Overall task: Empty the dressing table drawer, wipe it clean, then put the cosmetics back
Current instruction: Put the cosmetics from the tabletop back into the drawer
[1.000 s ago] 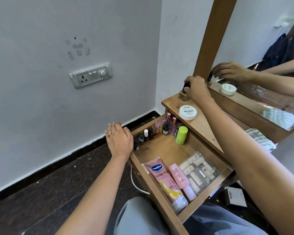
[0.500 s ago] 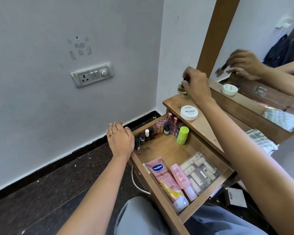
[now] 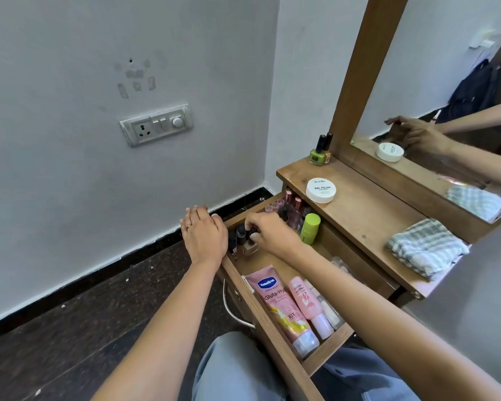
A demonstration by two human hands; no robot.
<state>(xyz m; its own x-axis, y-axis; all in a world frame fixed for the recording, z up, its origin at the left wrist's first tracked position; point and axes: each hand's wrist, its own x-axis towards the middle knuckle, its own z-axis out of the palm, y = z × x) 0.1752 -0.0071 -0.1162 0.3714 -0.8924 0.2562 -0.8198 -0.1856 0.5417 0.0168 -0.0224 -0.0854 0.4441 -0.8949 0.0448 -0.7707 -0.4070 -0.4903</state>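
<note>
While the left hand [image 3: 204, 235] lies flat, fingers straight, on the rim of the open drawer [image 3: 330, 350], the right hand [image 3: 268, 231] reaches in just beside it. Its fingertips curl round the dark cap of a small brown nail polish bottle [image 3: 249, 246], which stands in the drawer's corner directly beneath those fingers.

The bottle is probably glass: light, rigid, smooth and breakable. A pinch on the cap or narrow neck, lifted straight up, looks the safest hold, with care not to topple its neighbours. More little bottles [image 3: 295, 206] crowd in a row beyond the right hand's knuckles, and a green stick [image 3: 310, 228] stands just to its right.

Nearer the person, beside the right forearm, lie a pink Vaseline tube [image 3: 281, 305] and a smaller pink bottle [image 3: 307, 305]. Both look like soft plastic, easy to take round the middle. A clear case [image 3: 329, 311] of pale items is half hidden under the arm.

Past the right hand, on the table top [image 3: 368, 215], sit a white tub [image 3: 320, 190], two polish bottles [image 3: 320, 153] and a checked cloth [image 3: 425, 247].
</note>
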